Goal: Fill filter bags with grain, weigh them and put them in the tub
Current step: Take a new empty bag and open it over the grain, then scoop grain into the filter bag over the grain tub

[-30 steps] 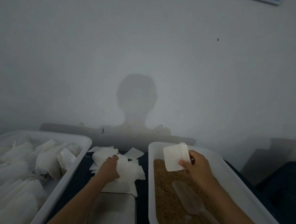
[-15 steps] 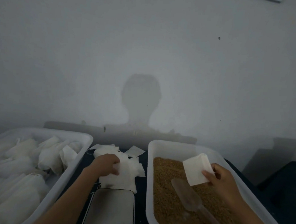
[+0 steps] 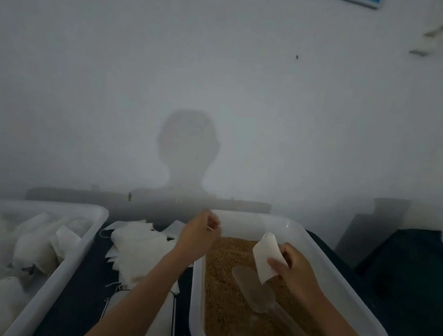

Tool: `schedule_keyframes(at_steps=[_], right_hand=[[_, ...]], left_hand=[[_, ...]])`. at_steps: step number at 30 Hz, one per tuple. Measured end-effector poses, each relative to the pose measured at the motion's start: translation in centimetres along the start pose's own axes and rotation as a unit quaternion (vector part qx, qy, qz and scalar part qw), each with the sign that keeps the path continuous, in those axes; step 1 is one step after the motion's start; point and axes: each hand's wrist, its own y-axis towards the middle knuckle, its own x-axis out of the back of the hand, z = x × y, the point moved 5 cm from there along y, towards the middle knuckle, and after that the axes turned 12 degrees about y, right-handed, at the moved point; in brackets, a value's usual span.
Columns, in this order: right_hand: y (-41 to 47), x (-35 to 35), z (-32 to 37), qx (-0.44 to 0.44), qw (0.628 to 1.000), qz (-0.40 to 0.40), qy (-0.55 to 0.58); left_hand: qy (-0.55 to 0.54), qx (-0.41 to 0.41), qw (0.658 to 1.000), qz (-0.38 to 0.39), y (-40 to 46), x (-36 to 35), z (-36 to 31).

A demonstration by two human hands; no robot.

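Lying just below and left of right hand [image 3: 295,271], scoop [image 3: 252,288] is being neared; long axis running toward viewer. Filter bag [image 3: 264,258] is being pinched by right fingers [image 3: 274,263]. Left hand [image 3: 197,235], fingers curled, thread seemingly pinched, is farther off.

The left hand [image 3: 197,235] is raised with its forearm reaching forward and rightward, fingers loosely curled, fingertips close together. The right hand [image 3: 295,271] is lower, nearer the body, its thumb and fingers pinching something white.
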Motion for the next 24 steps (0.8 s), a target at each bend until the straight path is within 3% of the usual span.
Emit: schedule_keyframes(at_steps=[2,7,11,18,21,24], right_hand=[[-0.3,-0.2,0.1,0.007,1.0,0.005,0.004],[-0.9,-0.8,1.1,0.013,1.0,0.004,-0.013],[-1.3,-1.2,2.3,0.041,0.999,0.001,-0.031],[-1.9,-3.0,2.4,0.001,0.987,0.152,0.051],[-2.0,-2.8,2.6,-0.001,0.982,0.149,0.116],[-1.9,-2.5,2.7,-0.014,0.978,0.119,0.173]], left_hand=[[-0.046,-0.04,0.997,0.057,-0.4,-2.6,-3.0],[-0.092,-0.047,0.984,0.145,-1.9,-8.0,-5.4],[-0.103,-0.038,0.984,0.141,-2.4,-8.8,-4.7],[-0.092,-0.045,0.985,0.141,-3.1,-9.0,-3.3],[-0.144,-0.041,0.979,0.142,-2.9,-8.7,-3.0],[-0.12,-0.093,0.979,0.14,-3.0,-8.8,-3.4]])
